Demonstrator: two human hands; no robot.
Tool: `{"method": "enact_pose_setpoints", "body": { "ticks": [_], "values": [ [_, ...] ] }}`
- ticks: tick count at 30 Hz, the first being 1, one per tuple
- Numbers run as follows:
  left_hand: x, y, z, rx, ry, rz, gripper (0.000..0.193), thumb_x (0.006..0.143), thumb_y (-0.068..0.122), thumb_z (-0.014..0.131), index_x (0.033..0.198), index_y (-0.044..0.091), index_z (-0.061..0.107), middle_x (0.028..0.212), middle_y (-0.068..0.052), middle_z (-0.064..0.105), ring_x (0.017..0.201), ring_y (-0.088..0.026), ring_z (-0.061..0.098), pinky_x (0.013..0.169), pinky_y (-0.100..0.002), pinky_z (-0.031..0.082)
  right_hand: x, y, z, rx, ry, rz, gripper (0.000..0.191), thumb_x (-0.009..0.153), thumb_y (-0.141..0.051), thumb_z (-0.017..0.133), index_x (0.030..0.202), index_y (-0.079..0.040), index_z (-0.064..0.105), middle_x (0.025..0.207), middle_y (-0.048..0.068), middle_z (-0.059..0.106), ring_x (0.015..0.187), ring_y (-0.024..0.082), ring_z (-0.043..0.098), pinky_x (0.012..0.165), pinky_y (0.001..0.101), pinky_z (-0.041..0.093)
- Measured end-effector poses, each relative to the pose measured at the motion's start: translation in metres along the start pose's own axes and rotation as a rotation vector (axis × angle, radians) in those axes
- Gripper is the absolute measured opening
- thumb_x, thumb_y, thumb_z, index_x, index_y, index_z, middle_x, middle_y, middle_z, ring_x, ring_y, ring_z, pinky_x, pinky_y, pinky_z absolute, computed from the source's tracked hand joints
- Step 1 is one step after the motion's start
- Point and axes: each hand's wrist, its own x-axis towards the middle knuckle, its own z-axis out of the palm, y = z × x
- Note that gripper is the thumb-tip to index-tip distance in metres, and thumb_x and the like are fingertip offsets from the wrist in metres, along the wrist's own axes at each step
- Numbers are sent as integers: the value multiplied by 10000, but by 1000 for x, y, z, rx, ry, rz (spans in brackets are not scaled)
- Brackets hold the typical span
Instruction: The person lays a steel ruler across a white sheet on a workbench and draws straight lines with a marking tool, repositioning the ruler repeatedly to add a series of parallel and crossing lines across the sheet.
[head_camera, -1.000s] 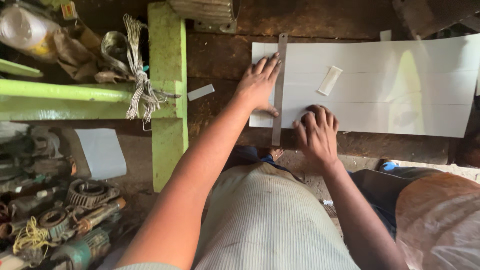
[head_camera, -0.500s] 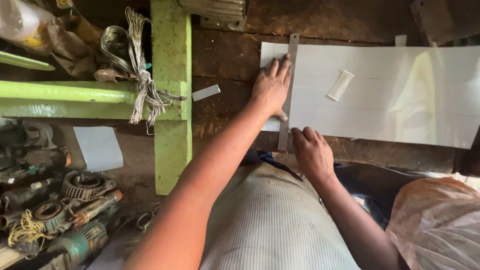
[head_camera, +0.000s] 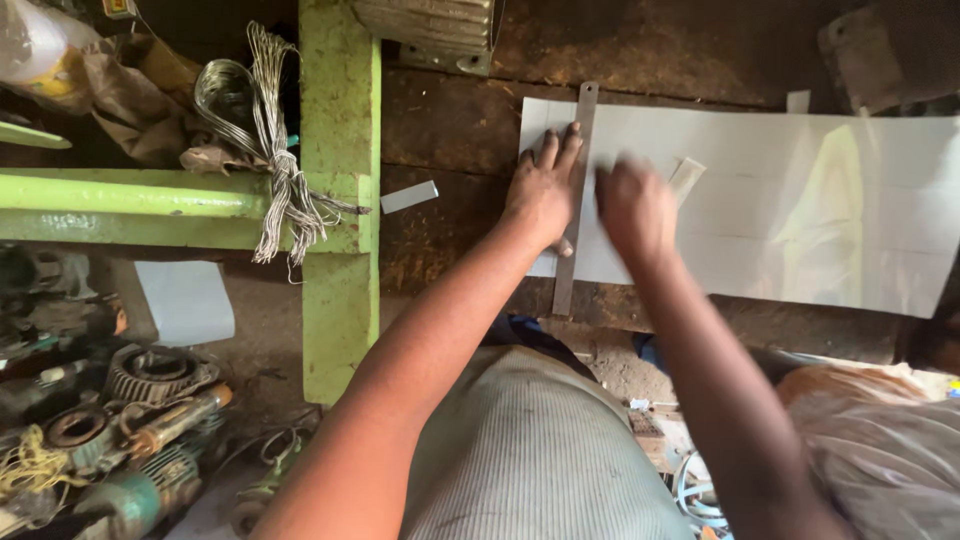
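Your left hand (head_camera: 545, 190) lies flat with fingers spread, pressing the metal ruler (head_camera: 573, 200) down across the left end of the white sheet (head_camera: 800, 210), which rests on the dark wooden tabletop (head_camera: 450, 130). Your right hand (head_camera: 635, 205) is just right of the ruler, over the sheet, but blurred, so you cannot tell whether its grip is open or closed on anything. A small white strip (head_camera: 688, 172) lies on the sheet beside it.

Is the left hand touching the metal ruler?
Touching. The head view shows the left hand pressed flat on the ruler, fingers lying along its edge over the white sheet.
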Motion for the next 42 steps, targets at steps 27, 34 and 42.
{"method": "enact_pose_setpoints", "body": {
  "ticks": [27,34,42],
  "values": [
    [-87,-47,76,0,430,36,452,985,130,568,1436,106,553,1571,-155,422,1432,-342,428,1189,-471,326,-155,-68,-46,312,-226,-106,172,946,-188,619,1074,-78,653,1504,68,565,1433,314,450,1133,514,322],
    [-136,-13,82,-456,523,290,452,951,324,674,1379,180,675,1322,-101,582,1258,-284,532,1084,-448,456,-140,-83,-46,346,-233,3,221,980,-203,618,1143,-62,665,1389,83,606,1444,342,444,1146,537,298],
    [-134,-21,84,-531,649,304,479,929,450,696,1331,190,706,1255,-108,571,1196,-291,516,1066,-458,446,-145,-98,-77,448,-65,311,221,973,-104,647,1187,-66,684,1233,119,685,1133,336,655,941,432,529]
  ]
}}
